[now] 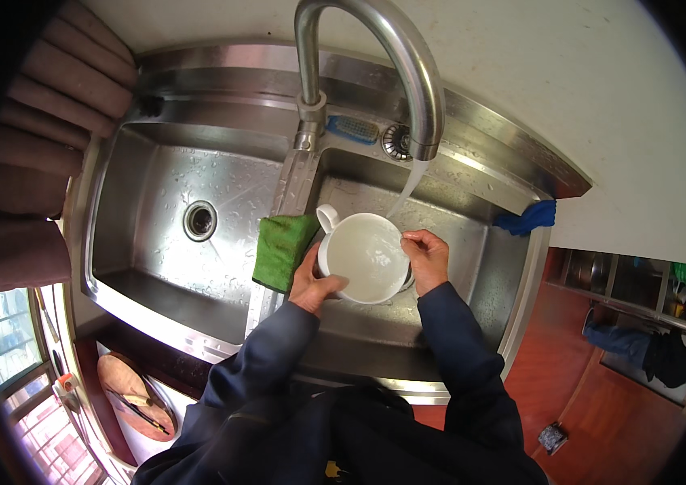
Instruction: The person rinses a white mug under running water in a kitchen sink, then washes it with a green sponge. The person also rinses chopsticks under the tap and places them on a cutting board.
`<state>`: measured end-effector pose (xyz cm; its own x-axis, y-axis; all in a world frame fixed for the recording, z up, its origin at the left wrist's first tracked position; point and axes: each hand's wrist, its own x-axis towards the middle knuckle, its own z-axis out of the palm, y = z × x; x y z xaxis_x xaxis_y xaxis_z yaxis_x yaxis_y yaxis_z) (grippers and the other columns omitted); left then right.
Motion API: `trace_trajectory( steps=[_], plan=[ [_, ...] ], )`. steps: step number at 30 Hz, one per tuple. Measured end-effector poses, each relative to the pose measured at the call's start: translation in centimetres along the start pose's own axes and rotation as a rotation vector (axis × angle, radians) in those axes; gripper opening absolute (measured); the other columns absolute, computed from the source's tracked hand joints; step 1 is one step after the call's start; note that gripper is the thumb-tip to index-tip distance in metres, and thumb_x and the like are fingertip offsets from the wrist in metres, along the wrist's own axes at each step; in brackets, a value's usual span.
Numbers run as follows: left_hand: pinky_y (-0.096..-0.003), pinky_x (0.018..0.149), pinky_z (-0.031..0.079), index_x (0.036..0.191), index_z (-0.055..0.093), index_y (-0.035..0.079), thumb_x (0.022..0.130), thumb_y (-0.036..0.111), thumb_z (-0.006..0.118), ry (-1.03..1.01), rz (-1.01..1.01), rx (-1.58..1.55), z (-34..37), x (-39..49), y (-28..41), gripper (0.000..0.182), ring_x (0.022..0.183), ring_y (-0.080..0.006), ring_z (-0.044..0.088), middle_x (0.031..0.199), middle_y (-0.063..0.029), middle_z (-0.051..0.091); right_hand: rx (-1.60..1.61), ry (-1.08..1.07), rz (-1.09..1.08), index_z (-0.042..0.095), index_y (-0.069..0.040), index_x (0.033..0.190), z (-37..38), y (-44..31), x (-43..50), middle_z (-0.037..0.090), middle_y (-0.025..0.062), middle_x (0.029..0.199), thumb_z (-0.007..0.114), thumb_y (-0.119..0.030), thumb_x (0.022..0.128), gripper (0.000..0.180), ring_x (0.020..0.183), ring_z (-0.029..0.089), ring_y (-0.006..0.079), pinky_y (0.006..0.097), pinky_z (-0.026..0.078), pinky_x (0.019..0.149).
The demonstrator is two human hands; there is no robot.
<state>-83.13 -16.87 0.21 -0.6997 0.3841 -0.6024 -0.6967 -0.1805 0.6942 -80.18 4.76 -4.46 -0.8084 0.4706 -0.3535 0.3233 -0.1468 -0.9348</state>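
Observation:
A white mug-like bowl with a looped handle (367,257) is held over the right basin of a stainless steel sink (464,242). My left hand (315,280) grips its left side, the thumb over the rim. At the right rim, my right hand (426,257) has its thumb and fingers pinched together; whether it holds anything small is unclear. Water (408,189) runs from the curved metal faucet (431,121) down to the bowl's far rim. Cloudy liquid or wet glare shows inside the bowl. Just left of my left hand, a green cloth (284,251) drapes over the divider.
The left basin (155,200) has a round drain (200,220). Behind the right basin lie a blue brush (352,129) and a sink strainer (398,142). A blue cloth (528,218) hangs over the right corner. Round boards (130,388) with a knife lie at lower left.

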Motion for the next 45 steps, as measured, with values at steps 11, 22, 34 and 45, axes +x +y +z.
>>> trace_trajectory(
  steps=[11, 22, 34, 45],
  plan=[
    [-0.0352, 0.070, 0.052, 0.140, 0.036, 0.010, 0.063, 0.014, 0.065, 0.060, -0.009, 0.091, 0.4, 0.4, 0.4, 0.083, 0.100, -0.0207, 0.057, 0.115, -0.0071, 0.056, -0.067, -0.029, 0.043, 0.065, 0.000, 0.088, 0.5, -0.4, 2.2, 0.061, -0.0004, 0.073, 0.067, -0.006, 0.080, 0.010, 0.066, 0.055, 0.0086, 0.0231, 0.045, 0.064],
    [-0.0367, 0.096, 0.042, 0.135, 0.040, 0.003, 0.065, 0.004, 0.066, 0.039, -0.054, -0.032, 0.3, -0.2, 0.3, 0.074, 0.112, -0.0236, 0.053, 0.118, -0.0113, 0.056, -0.221, -0.155, 0.146, 0.066, 0.000, 0.089, -0.5, 0.3, 2.7, 0.062, -0.0003, 0.077, 0.062, -0.017, 0.088, 0.017, 0.067, 0.053, 0.0063, 0.0225, 0.045, 0.064],
    [-0.0339, 0.067, 0.052, 0.140, 0.036, 0.011, 0.062, 0.014, 0.066, 0.051, -0.012, 0.086, 0.4, 0.0, 0.2, 0.084, 0.098, -0.0204, 0.058, 0.113, -0.0064, 0.058, -0.286, -0.148, 0.011, 0.068, -0.001, 0.090, 0.0, -0.2, 2.2, 0.064, 0.0020, 0.077, 0.062, -0.003, 0.082, 0.011, 0.069, 0.056, 0.0074, 0.0232, 0.046, 0.064],
    [-0.0379, 0.069, 0.053, 0.140, 0.036, 0.010, 0.063, 0.014, 0.066, 0.049, -0.036, 0.072, 0.2, 0.2, -0.2, 0.082, 0.101, -0.0234, 0.058, 0.115, -0.0084, 0.056, -0.405, -0.072, -0.075, 0.066, 0.000, 0.079, 0.6, -0.7, 2.0, 0.063, 0.0031, 0.065, 0.065, -0.007, 0.079, 0.007, 0.061, 0.057, 0.0082, 0.0246, 0.047, 0.059]
  ],
)
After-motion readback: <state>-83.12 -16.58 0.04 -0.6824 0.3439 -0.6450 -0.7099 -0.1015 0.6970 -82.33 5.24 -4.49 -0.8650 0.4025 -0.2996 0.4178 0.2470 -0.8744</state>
